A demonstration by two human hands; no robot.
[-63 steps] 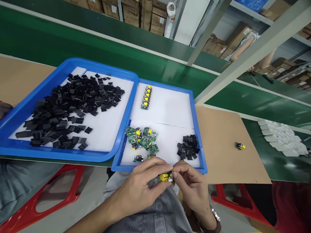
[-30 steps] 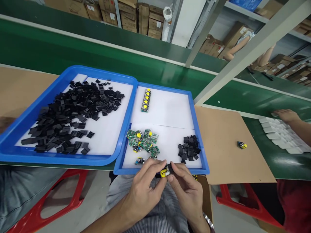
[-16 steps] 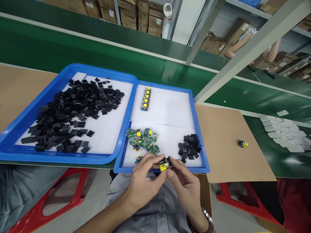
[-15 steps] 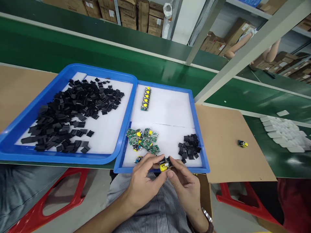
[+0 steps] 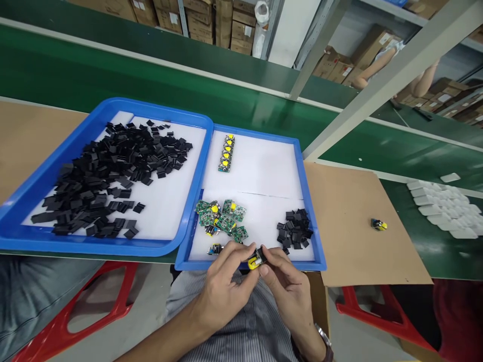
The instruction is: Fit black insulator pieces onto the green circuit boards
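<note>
Between my fingertips is a small circuit board with a yellow component [image 5: 254, 262], held just over the near edge of the right blue tray [image 5: 320, 251]. My left hand [image 5: 230, 286] pinches it from the left. On its other side, my right hand [image 5: 287, 286] presses a black plastic piece [image 5: 261, 254] against it; fingers hide part of both. Beyond my left hand lies a loose pile of green circuit boards [image 5: 225, 221], some with yellow parts. A small heap of black pieces [image 5: 295, 229] sits beyond my right hand. Farther back stands a row of yellow-topped boards [image 5: 227, 153].
A larger blue tray [image 5: 151, 246] on the left holds many black pieces [image 5: 109, 171]. One yellow-and-black part [image 5: 378, 224] lies on the brown board [image 5: 350, 201] at right, with white blocks [image 5: 445, 208] beyond. A slanted post [image 5: 377, 85] rises behind. People sit on both sides.
The held board has tilted slightly between my fingers, and more of its yellow part's side shows. Both hands keep nearly the same place and grip.
</note>
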